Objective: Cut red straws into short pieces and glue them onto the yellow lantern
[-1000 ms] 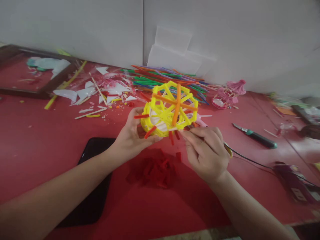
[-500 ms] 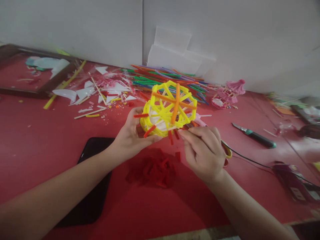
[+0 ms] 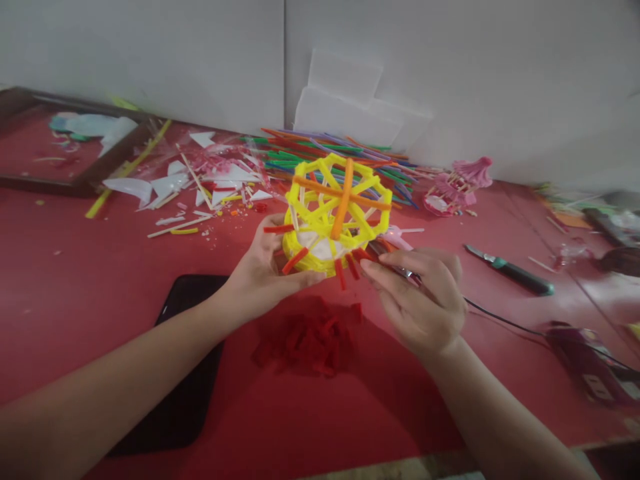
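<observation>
My left hand [image 3: 263, 267] grips the left side of a yellow openwork craft piece [image 3: 325, 217], a round base with a lattice frame above it. Two orange strips [image 3: 341, 207] cross on the frame, and short red strips [image 3: 296, 260] stick out around the base. At the piece's lower right, my right hand [image 3: 417, 293] pinches a short red strip [image 3: 361, 255] between thumb and fingers. Below the piece, a pile of short red strips [image 3: 317, 343] lies on the red table [image 3: 280, 427].
A black phone-like slab [image 3: 185, 373] lies under my left forearm. Colored pipe cleaners [image 3: 300, 160], white scraps [image 3: 227, 180] and a pink craft piece [image 3: 463, 183] sit farther back. A cutter knife [image 3: 515, 272] and a black cable [image 3: 505, 322] are at the right.
The yellow piece has tilted, showing more of the base beneath its frame. My right hand has shifted slightly right, and a red strip now shows at its fingertips.
</observation>
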`<act>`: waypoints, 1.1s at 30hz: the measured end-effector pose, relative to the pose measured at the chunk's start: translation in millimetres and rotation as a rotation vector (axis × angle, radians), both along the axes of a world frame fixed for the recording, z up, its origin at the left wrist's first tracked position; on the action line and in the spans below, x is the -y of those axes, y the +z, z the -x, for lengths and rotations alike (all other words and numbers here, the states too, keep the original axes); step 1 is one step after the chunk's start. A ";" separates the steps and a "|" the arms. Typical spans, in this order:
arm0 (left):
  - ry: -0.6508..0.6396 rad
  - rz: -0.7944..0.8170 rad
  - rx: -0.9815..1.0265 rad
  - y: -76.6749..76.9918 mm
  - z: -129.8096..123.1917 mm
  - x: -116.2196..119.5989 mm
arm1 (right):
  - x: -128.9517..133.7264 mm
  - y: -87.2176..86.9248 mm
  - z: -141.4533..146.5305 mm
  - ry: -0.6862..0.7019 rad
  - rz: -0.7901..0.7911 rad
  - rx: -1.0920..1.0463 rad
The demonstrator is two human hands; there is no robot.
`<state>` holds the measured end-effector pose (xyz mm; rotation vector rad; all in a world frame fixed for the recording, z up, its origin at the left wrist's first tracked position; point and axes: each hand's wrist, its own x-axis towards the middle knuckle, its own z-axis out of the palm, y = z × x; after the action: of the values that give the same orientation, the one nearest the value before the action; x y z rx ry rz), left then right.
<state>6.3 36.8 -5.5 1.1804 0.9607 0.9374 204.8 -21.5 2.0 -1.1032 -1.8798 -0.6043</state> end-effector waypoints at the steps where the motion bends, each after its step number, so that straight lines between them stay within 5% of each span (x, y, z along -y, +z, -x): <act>1: -0.005 -0.003 -0.001 -0.7 0.3 0.0 | 0.3 0.2 0.1 0.009 0.000 0.000; 33: 0.024 0.077 0.054 11.2 -4.0 5.5 | 7.6 -3.9 -6.7 0.043 0.042 -0.036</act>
<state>10.3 31.3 5.7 1.0753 0.9611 0.9392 211.5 -29.0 -1.9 -1.0908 -1.8881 -0.5202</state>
